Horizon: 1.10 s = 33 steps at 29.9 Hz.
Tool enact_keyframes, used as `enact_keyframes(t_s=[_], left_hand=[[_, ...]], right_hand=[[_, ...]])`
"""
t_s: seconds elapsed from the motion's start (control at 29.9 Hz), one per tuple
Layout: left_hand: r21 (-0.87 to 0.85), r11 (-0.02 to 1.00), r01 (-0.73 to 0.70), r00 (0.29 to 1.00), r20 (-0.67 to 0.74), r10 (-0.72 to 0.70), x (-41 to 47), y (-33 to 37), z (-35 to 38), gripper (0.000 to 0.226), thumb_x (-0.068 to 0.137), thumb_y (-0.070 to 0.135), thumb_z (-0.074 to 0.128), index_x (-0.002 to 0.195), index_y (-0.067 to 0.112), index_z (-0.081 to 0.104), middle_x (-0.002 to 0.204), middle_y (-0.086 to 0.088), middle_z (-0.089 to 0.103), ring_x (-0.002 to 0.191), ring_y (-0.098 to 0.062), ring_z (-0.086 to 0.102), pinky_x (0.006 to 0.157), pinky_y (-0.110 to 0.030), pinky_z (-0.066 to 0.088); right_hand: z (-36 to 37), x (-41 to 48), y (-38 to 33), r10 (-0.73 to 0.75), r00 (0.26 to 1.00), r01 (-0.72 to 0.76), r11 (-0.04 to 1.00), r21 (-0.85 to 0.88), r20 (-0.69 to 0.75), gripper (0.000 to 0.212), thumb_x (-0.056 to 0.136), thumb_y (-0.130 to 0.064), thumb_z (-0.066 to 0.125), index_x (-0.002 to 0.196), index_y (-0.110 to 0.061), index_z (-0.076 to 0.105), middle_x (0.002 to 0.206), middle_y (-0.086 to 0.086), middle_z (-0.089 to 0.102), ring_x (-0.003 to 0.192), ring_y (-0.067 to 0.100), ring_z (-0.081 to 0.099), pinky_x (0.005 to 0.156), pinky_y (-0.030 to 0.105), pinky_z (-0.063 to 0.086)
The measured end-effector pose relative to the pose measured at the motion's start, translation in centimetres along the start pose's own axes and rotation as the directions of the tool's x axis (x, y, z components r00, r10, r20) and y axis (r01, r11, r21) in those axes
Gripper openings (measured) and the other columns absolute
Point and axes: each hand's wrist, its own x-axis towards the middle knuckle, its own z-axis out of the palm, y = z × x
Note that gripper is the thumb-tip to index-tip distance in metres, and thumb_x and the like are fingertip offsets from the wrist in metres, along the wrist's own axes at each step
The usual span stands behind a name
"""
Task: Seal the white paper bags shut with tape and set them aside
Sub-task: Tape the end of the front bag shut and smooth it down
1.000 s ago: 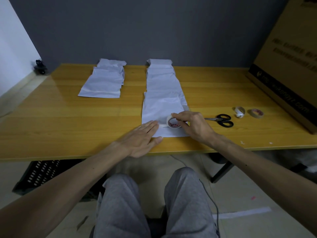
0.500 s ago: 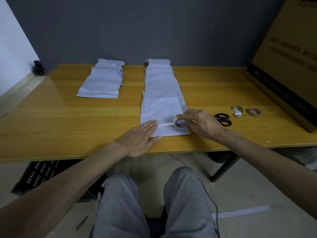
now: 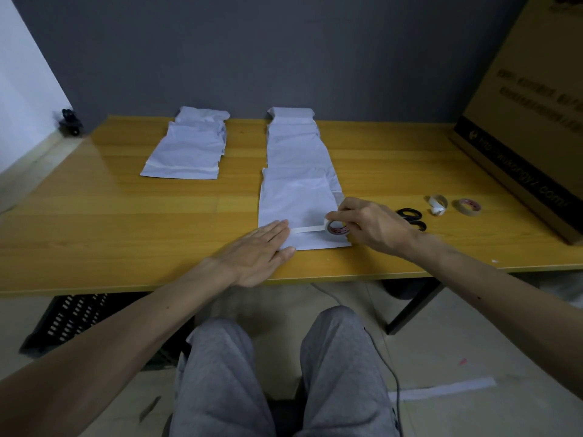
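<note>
Right hand, fingers gripping the tape roll, draws the strip farther across the bag. Left hand stays flat, fingers straight.

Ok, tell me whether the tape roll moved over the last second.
Yes: the tape roll slid right along the bag, closer to the scissors.

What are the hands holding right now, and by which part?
The right hand grips the tape roll by its outer rim; the left hand holds nothing, pressing flat on the white paper bag.
</note>
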Motion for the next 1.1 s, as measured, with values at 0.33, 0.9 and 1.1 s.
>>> enact_keyframes(t_s=[0.33,0.9,1.1], left_hand=[[0.0,1.0,-0.005,1.0,-0.026,0.005,0.2,0.0,0.2,0.062,0.102,0.049,0.014,0.154,0.018,0.003,0.16,0.009,-0.007,0.145,-0.001,-0.008,0.116,-0.02,-0.006],[0.088,0.995,-0.037,0.993,-0.11,0.047,0.5,0.5,-0.5,0.062,0.101,0.05,0.017,0.152,0.015,0.022,0.161,0.006,0.011,0.147,-0.008,0.009,0.119,-0.025,0.007],[-0.021,1.0,-0.022,0.994,-0.112,0.019,0.4,0.5,-0.5,0.064,0.1,0.052,0.022,0.152,0.014,0.02,0.16,0.005,0.016,0.145,-0.01,0.018,0.119,-0.025,0.014]], right_hand=[[-0.6,0.7,-0.7,-0.032,0.995,0.043,0.992,-0.115,0.096,0.047,0.09,0.004,0.046,0.129,-0.02,0.059,0.114,0.007,0.052,0.089,0.031,0.056,0.064,0.045,0.047],[-1.1,1.9,-1.5,-0.011,0.989,0.043,0.975,-0.217,0.147,0.055,0.083,0.012,0.045,0.13,-0.015,0.043,0.116,0.01,0.055,0.088,0.029,0.053,0.058,0.031,0.036],[-0.4,1.8,-0.8,-0.093,0.994,0.099,0.988,-0.121,0.052,0.027,0.085,0.008,0.051,0.101,-0.011,0.059,0.097,0.008,0.06,0.077,0.03,0.055,0.056,0.036,0.039]])
